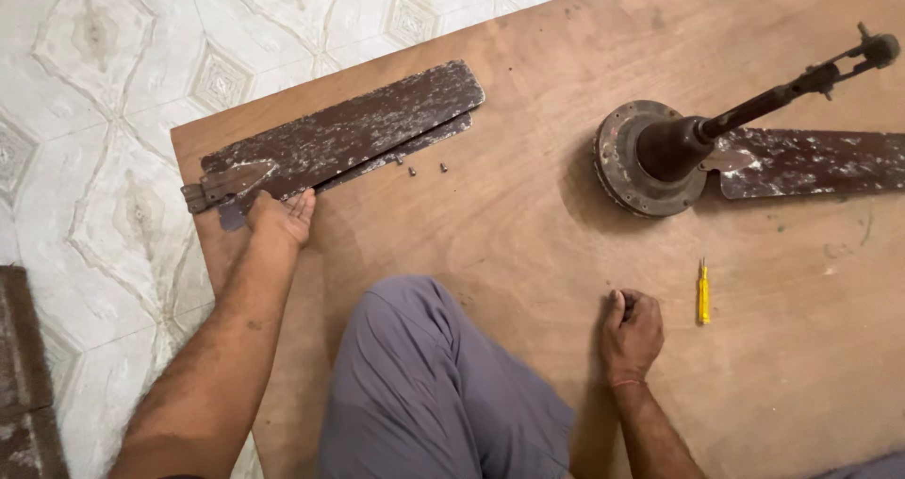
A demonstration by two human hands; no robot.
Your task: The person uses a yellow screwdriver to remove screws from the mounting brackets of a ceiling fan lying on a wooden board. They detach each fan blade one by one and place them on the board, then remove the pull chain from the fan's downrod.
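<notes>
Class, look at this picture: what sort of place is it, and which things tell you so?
Probably a home floor used for repairs: patterned floor tiles, a plywood board as work surface, and a dismantled ceiling fan motor with loose fan blades.

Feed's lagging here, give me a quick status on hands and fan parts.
Left hand on stacked fan blades. Right hand closed on board near yellow screwdriver. Loose screws beside blades.

No packages, labels, signs or screens are visible in the head view. No printed wrapper, carton, tag, placard or display appears in any part of the frame, from upper left to lower right.
</notes>
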